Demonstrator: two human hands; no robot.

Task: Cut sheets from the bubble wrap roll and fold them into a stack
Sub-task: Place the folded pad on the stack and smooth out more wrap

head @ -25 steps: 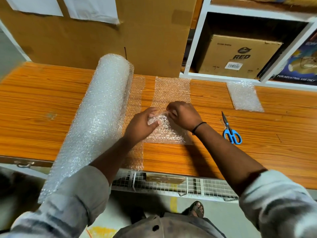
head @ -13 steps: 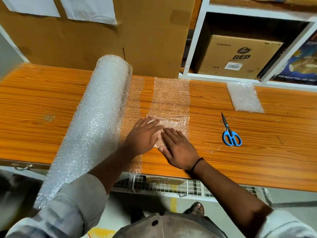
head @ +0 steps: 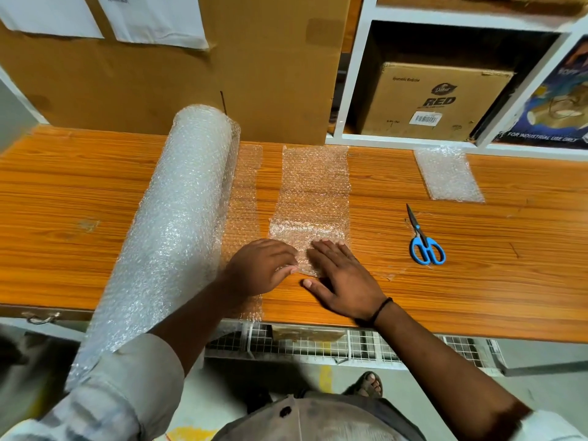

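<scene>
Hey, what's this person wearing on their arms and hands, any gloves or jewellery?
No gloves: the left hand and right hand are bare. The left sleeve and right sleeve are light greyish-white, pushed up the arms. A thin black band circles the right wrist. No rings show.

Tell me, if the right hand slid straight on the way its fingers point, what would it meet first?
The right hand rests on the sheet, so only more sheet at first. Past its left edge, probably the loose flap beside the roll; the angle is hard to judge.
</scene>
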